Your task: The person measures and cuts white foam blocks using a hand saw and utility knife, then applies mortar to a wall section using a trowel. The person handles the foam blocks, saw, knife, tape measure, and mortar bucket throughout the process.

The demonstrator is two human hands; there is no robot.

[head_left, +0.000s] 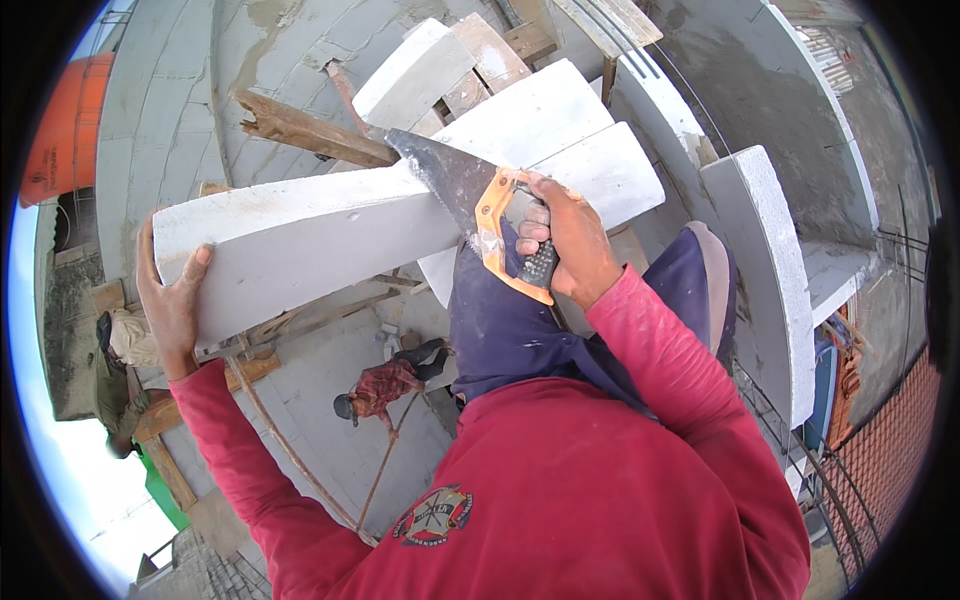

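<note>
"How does the right grip [572, 240] stand?"

"Closed round the handle [541, 268] of the saw [489, 208], fingers wrapped through it."

"And the blade [442, 172]?"

"It reaches up and left from that grip, over the block [315, 235] near its right end. Whether the teeth bite, I can't tell."

"Which way does the block lie?"

"Left of the right grip, its long axis running sideways, slantwise to the blade."

"The left grip [172, 305]?"

"Clasping the block's left end, thumb on the near face."

"Which is nearer the crossing?"

"The right; the left is well apart from it."

"Farther out?"

"Other blocks [540, 115] just beyond the right grip, a plank [310, 130] up and left."
</note>
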